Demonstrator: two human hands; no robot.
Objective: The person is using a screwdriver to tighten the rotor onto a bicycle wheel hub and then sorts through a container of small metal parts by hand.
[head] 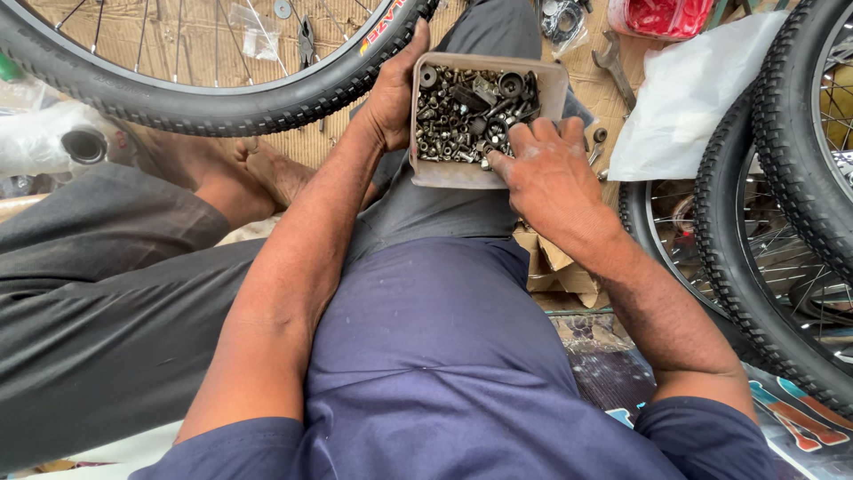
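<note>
A: Left hand [391, 93]?
B: Reaching forward along the thigh, wrapped round the left wall of the box [484, 120], thumb up by the rim, steadying it.

A: And the right hand [546, 169]?
B: Palm down over the near right corner of the box, wrist bent inward, fingers curled, fingertips [499, 162] dipping into the bolts [462, 120]. Impossible to tell whether anything pinched between them.

A: Anything hidden or hard to read?
B: Right side of the box covered by the knuckles. Both tyres cut off: one tyre [204, 84] across the top left, others [782, 213] along the right edge. Spanner [613, 62] partly out of sight near the top. Small pieces on the floor too blurred to name.

A: Look of the box?
B: Pale, square, shallow, with rounded corners and grubby walls, resting on the knee in dark trousers [426, 209]. Filled with a jumble of dull grey bolts, nuts and washers, a few darker round parts near the far side.

A: Around it?
B: White plastic bag [693, 89] to the right, a torn cardboard piece [555, 267] below the right wrist.
</note>
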